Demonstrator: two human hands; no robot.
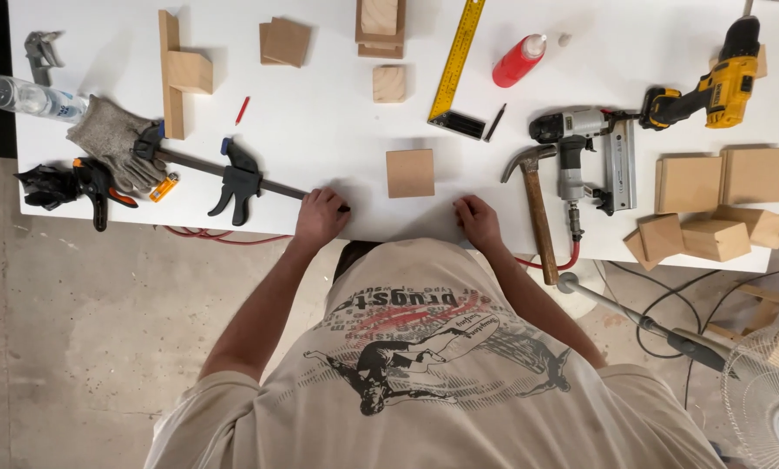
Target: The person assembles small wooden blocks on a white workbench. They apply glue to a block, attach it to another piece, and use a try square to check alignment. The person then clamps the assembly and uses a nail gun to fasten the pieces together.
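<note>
At the lower middle of the frame, your left hand [321, 217] is curling its fingers over the bar clamp's [233, 176] tip on the desk [337, 122]; your right hand [478, 221] is resting curled, holding nothing. The clamp is looking rigid and weighty, so grasp mid-bar.

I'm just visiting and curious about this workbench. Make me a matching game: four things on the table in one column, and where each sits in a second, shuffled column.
Things:
1. hammer
2. drill
3. red bottle
4. bar clamp

Places:
A. far right corner of the table
B. its bar end under the left hand
C. just right of the right hand, handle over the near edge
D. beside the yellow square, on its right

Pairs: 1-C, 2-A, 3-D, 4-B
</note>
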